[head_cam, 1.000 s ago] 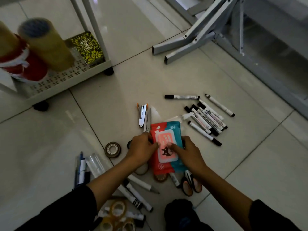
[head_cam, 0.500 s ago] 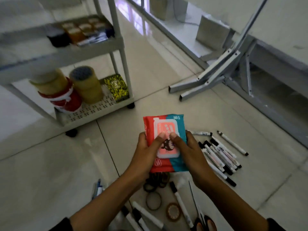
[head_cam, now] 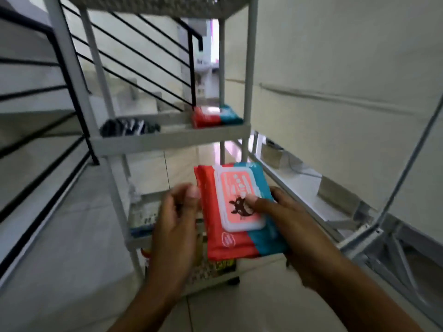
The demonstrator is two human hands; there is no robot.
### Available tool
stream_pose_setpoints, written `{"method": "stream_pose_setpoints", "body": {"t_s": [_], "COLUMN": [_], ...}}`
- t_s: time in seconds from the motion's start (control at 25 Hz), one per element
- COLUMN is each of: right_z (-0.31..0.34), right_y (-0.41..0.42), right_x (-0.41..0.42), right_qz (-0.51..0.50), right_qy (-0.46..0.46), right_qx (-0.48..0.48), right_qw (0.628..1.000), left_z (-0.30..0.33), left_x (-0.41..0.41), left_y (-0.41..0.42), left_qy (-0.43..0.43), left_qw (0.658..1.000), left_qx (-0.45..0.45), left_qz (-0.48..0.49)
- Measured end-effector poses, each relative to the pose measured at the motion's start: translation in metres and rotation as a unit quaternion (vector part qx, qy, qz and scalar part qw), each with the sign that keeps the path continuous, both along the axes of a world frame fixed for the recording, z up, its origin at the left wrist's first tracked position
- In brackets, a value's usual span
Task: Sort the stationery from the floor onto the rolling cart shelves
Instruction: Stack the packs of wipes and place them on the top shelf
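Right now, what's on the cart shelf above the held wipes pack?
On that shelf: a second red-and-blue wipes pack at its right end and a dark blurred pile at its left. Its back strip is hidden by the rim.

Wipes pack (head_cam: 236, 212) lifted off floor to cart (head_cam: 167, 137) (left hand (head_cam: 175, 226) now letting go).

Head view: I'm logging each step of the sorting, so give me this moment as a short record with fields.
held item: wipes pack, red and blue, pink lid up
right hand: grips the pack, thumb on the lid
left hand: fingers curled at the pack's left edge, contact blurred
cart: directly ahead
middle shelf: second pack at right, dark items at left
pack state: in the air, not yet shelved
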State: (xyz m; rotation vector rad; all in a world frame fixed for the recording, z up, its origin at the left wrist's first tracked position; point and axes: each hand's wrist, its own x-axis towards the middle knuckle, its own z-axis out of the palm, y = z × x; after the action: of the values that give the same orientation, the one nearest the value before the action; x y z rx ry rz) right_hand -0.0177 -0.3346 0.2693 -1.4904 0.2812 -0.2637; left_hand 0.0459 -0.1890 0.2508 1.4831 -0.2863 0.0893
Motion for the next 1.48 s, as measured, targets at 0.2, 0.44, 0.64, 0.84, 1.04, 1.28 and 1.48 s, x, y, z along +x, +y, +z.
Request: {"method": "stream_pose_setpoints", "body": {"t_s": [0.2, 0.44, 0.64, 0.84, 1.04, 1.28, 1.48], "right_z": [0.122, 0.17, 0.164, 0.154, 0.141, 0.132, 0.138], "right_y": [0.0, -0.009, -0.026, -0.012, 0.008, -0.002, -0.008], "right_x": [0.067, 0.183, 0.23, 0.236, 0.237, 0.253, 0.259], "right_qz": [0.024, -0.007, -0.071, -0.088, 0.0, -0.024, -0.018], "right_qy": [-0.051, 0.03, 0.125, 0.117, 0.134, 0.161, 0.155], "right_qx": [-0.046, -0.235, -0.492, -0.678, -0.714, -0.672, -0.662], "right_qw": [0.997, 0.971, 0.859, 0.72, 0.687, 0.722, 0.733], "left_z": [0.074, 0.096, 0.093, 0.087, 0.085, 0.083, 0.083], "left_x": [0.082, 0.158, 0.173, 0.182, 0.184, 0.185, 0.187], "left_y": [0.058, 0.08, 0.072, 0.068, 0.069, 0.071, 0.071], "left_qy": [-0.224, -0.144, -0.194, -0.198, -0.209, -0.214, -0.212], "left_qw": [0.928, 0.952, 0.955, 0.951, 0.948, 0.95, 0.951], "left_qx": [0.006, 0.06, 0.054, 0.044, 0.042, 0.034, 0.032], "left_qz": [0.299, 0.263, 0.217, 0.233, 0.236, 0.226, 0.222]}}
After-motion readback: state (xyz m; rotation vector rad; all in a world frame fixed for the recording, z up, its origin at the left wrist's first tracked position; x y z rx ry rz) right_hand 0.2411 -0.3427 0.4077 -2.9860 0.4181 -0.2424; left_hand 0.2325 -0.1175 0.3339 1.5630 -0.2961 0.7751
